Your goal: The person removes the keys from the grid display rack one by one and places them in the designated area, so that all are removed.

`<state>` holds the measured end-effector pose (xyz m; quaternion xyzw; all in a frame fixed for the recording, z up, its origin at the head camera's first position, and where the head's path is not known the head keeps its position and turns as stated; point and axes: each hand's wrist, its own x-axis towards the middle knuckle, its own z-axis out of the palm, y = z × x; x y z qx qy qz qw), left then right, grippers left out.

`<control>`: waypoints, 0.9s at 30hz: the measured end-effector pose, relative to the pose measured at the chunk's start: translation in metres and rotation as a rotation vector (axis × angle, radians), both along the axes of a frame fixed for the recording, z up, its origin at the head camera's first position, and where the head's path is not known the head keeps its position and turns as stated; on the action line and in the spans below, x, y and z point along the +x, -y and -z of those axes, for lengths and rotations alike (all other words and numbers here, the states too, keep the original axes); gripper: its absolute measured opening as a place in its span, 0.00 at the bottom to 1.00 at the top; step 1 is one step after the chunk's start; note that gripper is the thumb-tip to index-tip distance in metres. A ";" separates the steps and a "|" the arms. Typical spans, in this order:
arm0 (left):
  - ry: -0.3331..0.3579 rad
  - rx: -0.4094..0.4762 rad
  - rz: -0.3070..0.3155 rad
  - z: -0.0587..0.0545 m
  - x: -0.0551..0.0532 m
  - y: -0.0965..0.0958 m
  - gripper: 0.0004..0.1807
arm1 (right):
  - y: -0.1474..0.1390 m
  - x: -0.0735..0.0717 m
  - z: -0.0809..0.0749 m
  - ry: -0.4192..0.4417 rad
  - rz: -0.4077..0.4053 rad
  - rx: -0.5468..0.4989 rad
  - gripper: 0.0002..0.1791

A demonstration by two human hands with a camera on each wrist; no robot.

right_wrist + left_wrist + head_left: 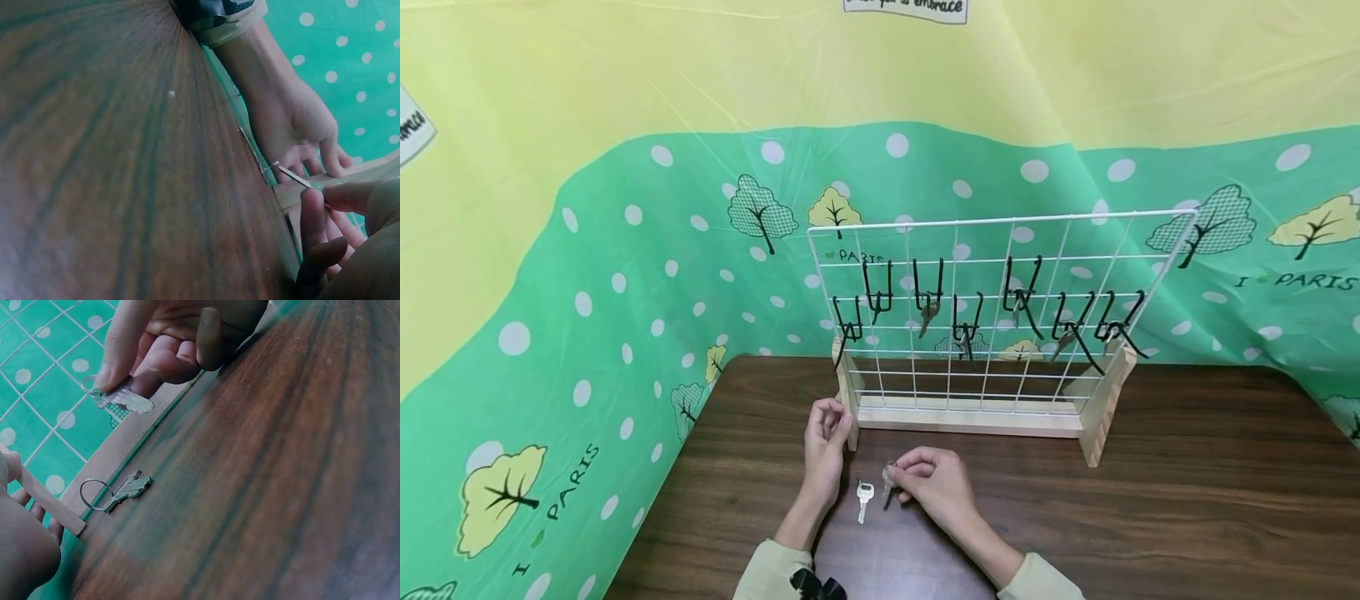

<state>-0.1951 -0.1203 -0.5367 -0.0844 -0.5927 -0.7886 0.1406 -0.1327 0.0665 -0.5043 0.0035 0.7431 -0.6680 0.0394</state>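
Note:
My right hand (936,485) pinches a small key (130,400) with a metal ring between thumb and index finger, just above the table. To its left, a second silver key (865,493) with a ring lies flat on the wood. My left hand (824,450) rests beside the left wooden foot (848,408) of a rack, fingers loosely bent and touching or very near it. The rack's white wire grid (955,358) leans back on its wooden base. Several black hooks (928,292) hang on it, and keys (930,312) dangle from some of them.
The rack's right wooden foot (1105,408) stands on the dark brown table (1210,467). Behind the table hangs a green and yellow curtain (700,225) with dots and trees, which also runs down the left side. A black wrist strap (817,586) sits on the left sleeve.

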 end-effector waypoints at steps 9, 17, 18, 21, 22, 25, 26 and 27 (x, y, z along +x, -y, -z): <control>-0.006 -0.002 -0.004 0.000 0.000 0.000 0.13 | 0.000 -0.003 0.007 -0.029 -0.025 0.109 0.06; 0.004 0.006 0.005 0.000 -0.001 0.000 0.14 | -0.001 -0.004 0.011 -0.096 0.001 0.205 0.08; 0.005 0.006 0.006 0.000 -0.001 0.000 0.14 | -0.002 -0.004 0.012 -0.118 0.004 0.228 0.08; 0.004 0.006 0.004 0.000 -0.001 0.000 0.14 | -0.002 -0.004 0.016 -0.202 0.015 0.293 0.09; 0.004 0.005 0.004 0.000 -0.001 0.000 0.14 | -0.002 -0.003 0.017 -0.225 0.018 0.306 0.09; 0.002 0.004 0.003 0.001 0.000 0.000 0.14 | -0.002 -0.003 0.023 -0.301 0.025 0.332 0.09; 0.002 0.005 0.003 0.001 0.000 0.001 0.14 | -0.002 -0.003 0.024 -0.311 0.023 0.346 0.10; 0.001 0.005 0.003 0.000 0.000 0.001 0.14 | -0.002 -0.003 0.024 -0.312 0.017 0.350 0.10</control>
